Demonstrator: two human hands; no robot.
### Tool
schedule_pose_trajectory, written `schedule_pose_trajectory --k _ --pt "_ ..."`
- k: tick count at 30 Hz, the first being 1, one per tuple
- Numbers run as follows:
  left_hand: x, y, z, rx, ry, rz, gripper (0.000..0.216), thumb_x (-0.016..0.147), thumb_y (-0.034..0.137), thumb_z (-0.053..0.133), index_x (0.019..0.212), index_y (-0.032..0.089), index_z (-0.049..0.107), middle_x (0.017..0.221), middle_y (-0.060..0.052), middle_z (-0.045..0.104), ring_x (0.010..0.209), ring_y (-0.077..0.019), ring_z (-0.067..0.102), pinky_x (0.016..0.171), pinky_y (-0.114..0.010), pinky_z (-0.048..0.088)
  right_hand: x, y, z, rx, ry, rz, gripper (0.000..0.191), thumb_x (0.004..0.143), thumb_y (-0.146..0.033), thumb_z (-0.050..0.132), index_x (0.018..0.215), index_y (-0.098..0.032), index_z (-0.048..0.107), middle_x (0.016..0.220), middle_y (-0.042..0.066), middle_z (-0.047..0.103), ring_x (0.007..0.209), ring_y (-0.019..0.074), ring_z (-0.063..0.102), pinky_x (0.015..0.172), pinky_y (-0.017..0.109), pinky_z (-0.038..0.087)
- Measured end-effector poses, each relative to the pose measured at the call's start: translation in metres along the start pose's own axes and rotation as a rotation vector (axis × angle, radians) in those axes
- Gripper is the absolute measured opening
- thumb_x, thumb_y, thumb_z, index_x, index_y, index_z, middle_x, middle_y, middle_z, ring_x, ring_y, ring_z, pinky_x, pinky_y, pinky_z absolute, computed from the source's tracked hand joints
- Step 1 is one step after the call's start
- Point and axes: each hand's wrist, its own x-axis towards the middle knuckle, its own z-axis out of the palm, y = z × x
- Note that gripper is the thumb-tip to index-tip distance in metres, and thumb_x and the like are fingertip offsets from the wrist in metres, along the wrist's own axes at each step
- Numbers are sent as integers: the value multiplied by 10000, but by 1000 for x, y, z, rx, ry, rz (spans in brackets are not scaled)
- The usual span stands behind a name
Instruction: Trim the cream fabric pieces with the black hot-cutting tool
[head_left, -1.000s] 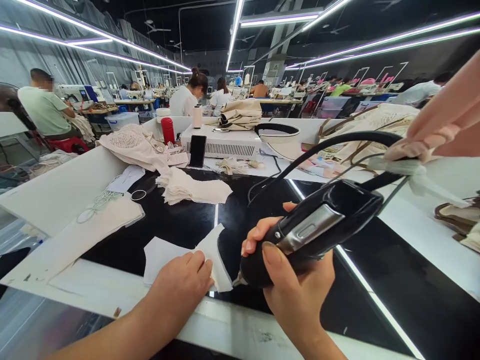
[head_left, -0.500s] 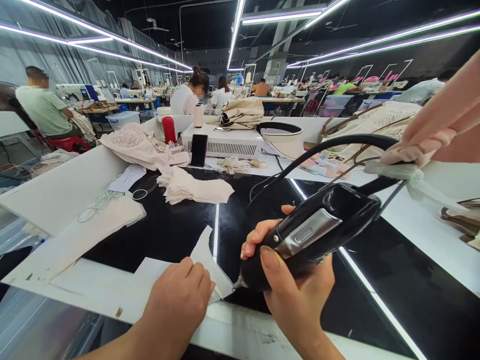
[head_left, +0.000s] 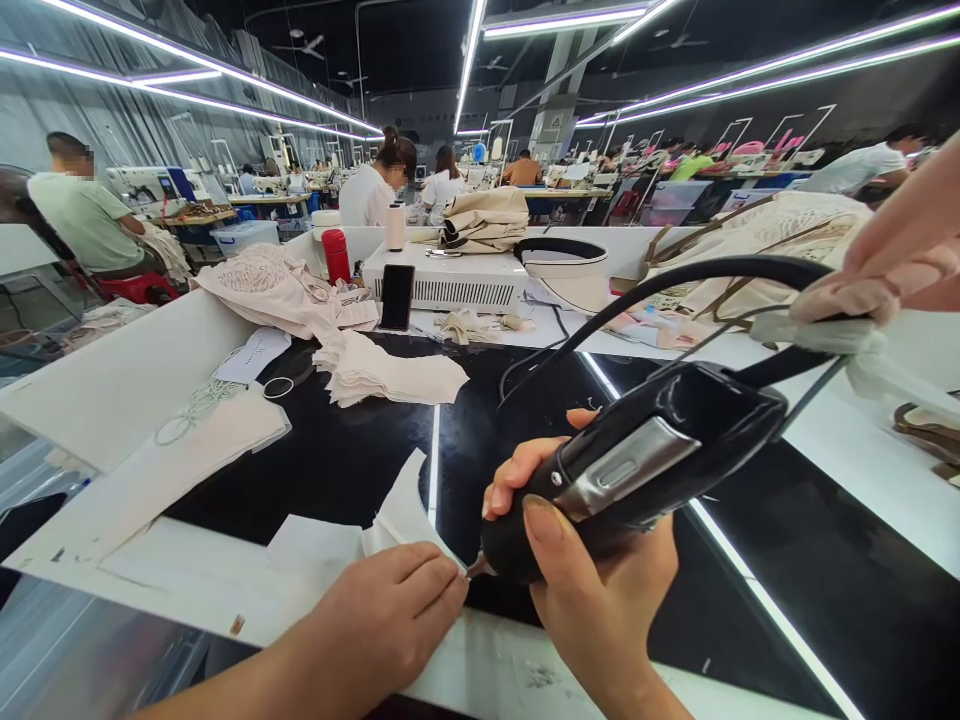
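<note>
My right hand (head_left: 600,600) is closed around the black handheld cutter (head_left: 637,460). Its metal tip (head_left: 474,568) sits just beside my left hand (head_left: 390,620), which pinches the edge of the white fabric piece (head_left: 401,510) at the near edge of the table (head_left: 352,440). With the tip this close, I judge it could catch my fingers. The thick cord (head_left: 675,280) could also tug the tool off line. The table is glossy black with lit strips, and a stack of cut pieces (head_left: 390,375) lies farther back. Beyond it, other people sit at sewing stations in a long, strip-lit hall.
</note>
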Motion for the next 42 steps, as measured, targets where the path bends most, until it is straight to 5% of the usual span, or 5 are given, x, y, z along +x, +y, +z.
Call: schedule_pose_trajectory --k 19,42 --pt "-21 2 14 -10 -18 -177 255 1130 167 469 1270 165 683 1241 -114 749 1182 -256 727 1005 -473 650 1 3 -6 15 -8 28 432 892 -308 847 1262 -321 625 841 -43 711 609 136 681 555 266 603" --pt "-21 5 18 -45 -13 -228 233 1112 251 561 1311 199 671 1305 -130 746 1257 -270 716 1059 -482 621 12 8 6 -44 49 76 402 876 -287 808 1223 -319 608 806 -37 689 597 169 648 561 335 591"
